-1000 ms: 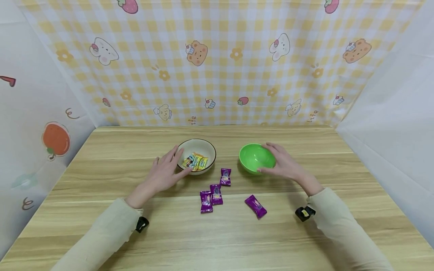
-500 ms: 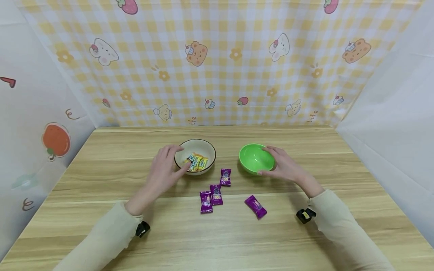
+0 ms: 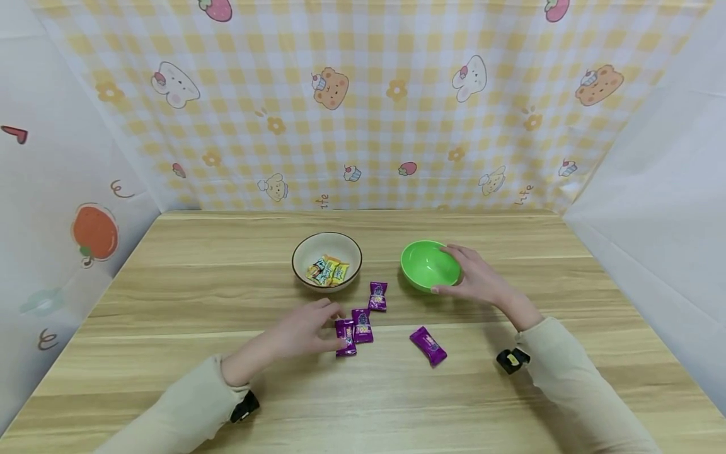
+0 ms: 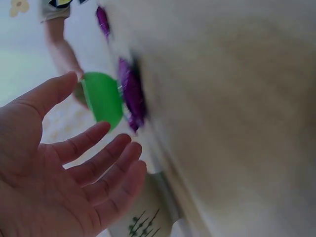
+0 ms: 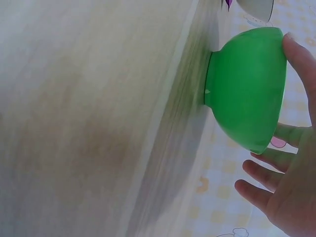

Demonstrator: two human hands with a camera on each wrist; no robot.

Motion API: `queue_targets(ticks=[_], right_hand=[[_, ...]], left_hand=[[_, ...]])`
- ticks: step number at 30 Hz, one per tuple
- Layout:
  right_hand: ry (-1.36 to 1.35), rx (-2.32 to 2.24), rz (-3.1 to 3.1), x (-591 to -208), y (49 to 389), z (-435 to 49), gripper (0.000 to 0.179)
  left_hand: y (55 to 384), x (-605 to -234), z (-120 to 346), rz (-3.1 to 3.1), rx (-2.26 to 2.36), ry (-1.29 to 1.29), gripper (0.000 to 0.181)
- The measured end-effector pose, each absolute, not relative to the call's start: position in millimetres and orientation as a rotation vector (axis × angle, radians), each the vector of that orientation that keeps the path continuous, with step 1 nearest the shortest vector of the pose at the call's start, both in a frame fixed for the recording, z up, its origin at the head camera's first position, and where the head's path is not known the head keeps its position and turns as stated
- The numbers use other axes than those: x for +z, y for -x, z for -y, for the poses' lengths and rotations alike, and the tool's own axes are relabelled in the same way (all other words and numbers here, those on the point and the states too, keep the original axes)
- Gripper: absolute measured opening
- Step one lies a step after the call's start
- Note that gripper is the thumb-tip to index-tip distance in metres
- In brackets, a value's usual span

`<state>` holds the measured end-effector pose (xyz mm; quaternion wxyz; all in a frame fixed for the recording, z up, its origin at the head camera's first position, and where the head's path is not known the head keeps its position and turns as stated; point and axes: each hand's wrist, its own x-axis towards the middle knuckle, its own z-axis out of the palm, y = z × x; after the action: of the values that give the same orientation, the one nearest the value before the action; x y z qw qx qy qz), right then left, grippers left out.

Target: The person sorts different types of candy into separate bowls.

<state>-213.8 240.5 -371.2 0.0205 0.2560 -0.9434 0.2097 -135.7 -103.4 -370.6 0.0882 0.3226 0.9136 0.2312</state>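
My left hand [image 3: 300, 331] is low over the table, thumb and fingers spread at the left end of a row of purple-wrapped candies. Its thumb tip overlaps the leftmost candy [image 3: 348, 334] in the head view. In the left wrist view, the palm and loosely bent fingers [image 4: 112, 170] hold nothing. My right hand [image 3: 478, 277] grips the rim of a bright green bowl [image 3: 425, 263], thumb at the near side and fingers over the far side. The bowl stands upright, with nothing inside. Two more purple candies [image 3: 362, 326] [image 3: 377, 296] lie close by.
A cream bowl [image 3: 317, 249] with a dark rim stands behind my left hand, holding several yellow and blue wrapped candies [image 3: 329, 271]. Another purple candy [image 3: 428, 346] lies apart, in front of the green bowl. A checked curtain [image 3: 363, 139] hangs behind the wooden table [image 3: 363, 403].
My left hand has left the cream bowl's rim and moved toward me and right, to the purple candies. My right hand has stayed at the green bowl.
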Motion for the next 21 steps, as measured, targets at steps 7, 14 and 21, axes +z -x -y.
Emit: queue_targets(ticks=[7,14,21], right_hand=[[-0.796,0.616,2.947,-367.1,214.0,-240.0,0.092],[-0.782,0.603,2.978,-363.1,213.9,-238.5,0.093],[-0.775,0.636,2.993,-361.4,216.1,-236.2,0.091]], left_hand=[[133.1,-380.2,98.1,-2.752,0.589,-0.992,0.063],[136.9,-384.7,92.7,-2.756,0.567,-0.997,0.071],[144.7,-389.0,88.3,-2.741,0.532,-1.005,0.067]])
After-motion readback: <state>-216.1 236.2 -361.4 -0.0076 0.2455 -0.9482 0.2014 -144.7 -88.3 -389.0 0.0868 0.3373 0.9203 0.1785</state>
